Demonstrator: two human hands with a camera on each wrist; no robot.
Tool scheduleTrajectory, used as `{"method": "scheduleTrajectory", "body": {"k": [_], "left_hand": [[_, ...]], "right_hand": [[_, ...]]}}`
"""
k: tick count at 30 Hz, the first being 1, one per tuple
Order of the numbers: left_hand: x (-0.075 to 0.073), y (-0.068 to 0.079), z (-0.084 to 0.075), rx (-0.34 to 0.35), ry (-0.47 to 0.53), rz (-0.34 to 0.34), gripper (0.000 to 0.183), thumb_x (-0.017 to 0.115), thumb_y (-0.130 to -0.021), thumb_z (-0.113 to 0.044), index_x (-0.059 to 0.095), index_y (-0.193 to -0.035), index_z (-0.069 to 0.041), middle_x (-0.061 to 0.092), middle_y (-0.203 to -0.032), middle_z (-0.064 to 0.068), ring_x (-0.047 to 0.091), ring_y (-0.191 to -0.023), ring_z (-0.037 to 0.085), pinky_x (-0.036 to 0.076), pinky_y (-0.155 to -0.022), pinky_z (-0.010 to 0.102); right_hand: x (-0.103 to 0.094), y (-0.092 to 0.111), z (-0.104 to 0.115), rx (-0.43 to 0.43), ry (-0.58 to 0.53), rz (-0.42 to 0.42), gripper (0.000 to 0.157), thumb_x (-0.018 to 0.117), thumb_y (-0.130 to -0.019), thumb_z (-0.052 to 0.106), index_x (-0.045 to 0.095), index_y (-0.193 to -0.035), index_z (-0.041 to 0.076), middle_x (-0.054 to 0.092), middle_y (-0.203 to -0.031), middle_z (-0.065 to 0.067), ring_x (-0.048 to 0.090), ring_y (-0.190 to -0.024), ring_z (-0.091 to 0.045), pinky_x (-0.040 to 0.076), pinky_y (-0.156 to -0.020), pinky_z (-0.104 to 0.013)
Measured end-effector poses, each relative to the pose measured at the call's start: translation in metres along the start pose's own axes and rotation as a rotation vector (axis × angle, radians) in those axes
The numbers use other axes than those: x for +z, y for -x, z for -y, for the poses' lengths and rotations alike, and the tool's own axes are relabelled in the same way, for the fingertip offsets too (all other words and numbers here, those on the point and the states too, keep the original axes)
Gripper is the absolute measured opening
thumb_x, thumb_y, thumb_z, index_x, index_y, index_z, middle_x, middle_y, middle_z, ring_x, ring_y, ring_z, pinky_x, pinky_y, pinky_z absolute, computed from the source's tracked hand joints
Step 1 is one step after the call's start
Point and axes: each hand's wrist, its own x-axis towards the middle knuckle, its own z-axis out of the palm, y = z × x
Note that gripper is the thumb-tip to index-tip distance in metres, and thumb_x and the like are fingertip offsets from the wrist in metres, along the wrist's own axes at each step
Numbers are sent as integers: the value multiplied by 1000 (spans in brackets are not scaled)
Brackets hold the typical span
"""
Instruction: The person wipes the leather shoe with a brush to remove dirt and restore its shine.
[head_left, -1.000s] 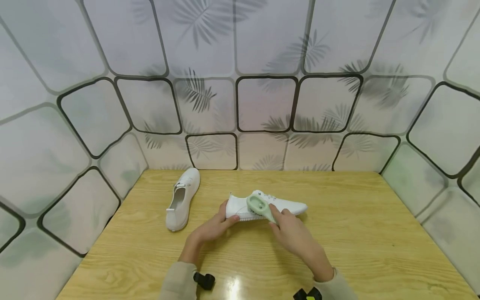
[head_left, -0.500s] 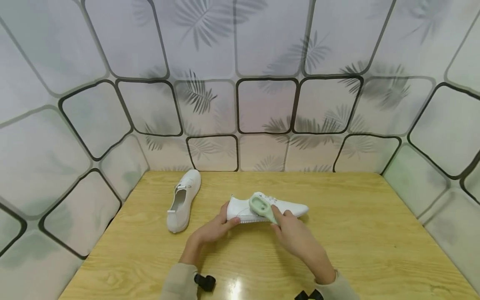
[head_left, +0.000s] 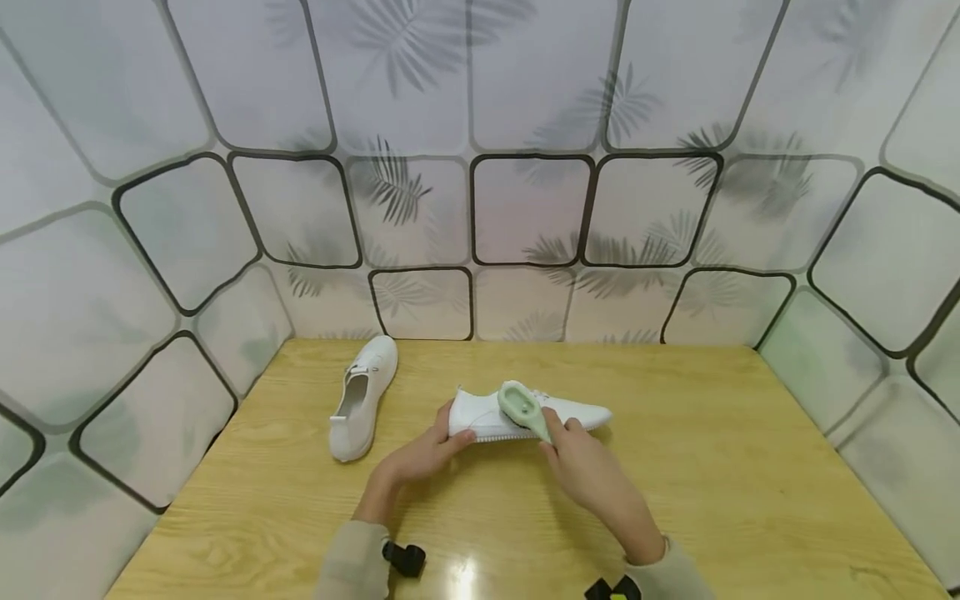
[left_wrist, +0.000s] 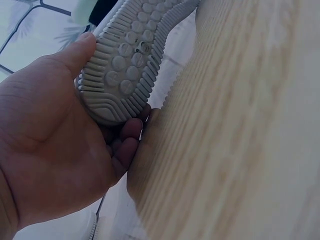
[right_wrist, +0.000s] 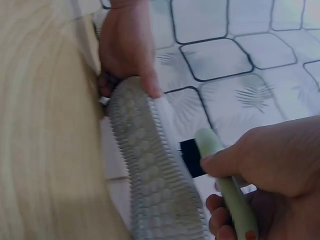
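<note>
On the table (head_left: 712, 467), centre: white shoe (head_left: 486, 417), toe right. My left hand (head_left: 427, 454) wraps its heel; my right hand (head_left: 588, 471) pinches the green brush (head_left: 521, 406) at its side. Step, I judge: brushing; next stroke calls for a steady heel.

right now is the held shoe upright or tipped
Tipped: the held shoe shows its side in the head view and its sole in both wrist views.

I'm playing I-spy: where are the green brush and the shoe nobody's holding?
Green brush (head_left: 518, 403): head view, back of its wide end.
Unheld white shoe (head_left: 372, 402): head view, side wall beside its opening.
</note>
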Motion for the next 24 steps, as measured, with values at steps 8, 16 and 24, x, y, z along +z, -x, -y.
{"method": "scheduleTrajectory", "body": {"k": [8, 16, 24], "left_hand": [[-1, 1, 1, 20, -21, 19, 82, 47, -105, -40, -5, -156, -3, 13, -159, 22, 17, -147, 30, 16, -118, 49], [-4, 1, -2, -19, 9, -9, 84, 47, -105, -40, -8, -156, -4, 11, -161, 22, 13, -148, 31, 13, -119, 50], [-4, 0, -2, -21, 7, 25, 83, 48, -105, -40, -7, -156, -4, 12, -160, 22, 14, -148, 31, 14, -118, 52]], "right_hand": [[-3, 0, 5, -14, -23, 48, 52, 62, -99, 17, 46, -146, 0, 58, -92, -14, 46, -64, -15, 41, -55, -32], [-5, -7, 6, 12, 17, 13, 54, 60, -100, 20, 43, -147, 0, 57, -94, -15, 45, -60, -15, 38, -50, -29], [-12, 0, 2, 4, -27, 65, 52, 62, -98, 15, 46, -145, -1, 61, -96, -16, 47, -67, -16, 40, -55, -31]]}}
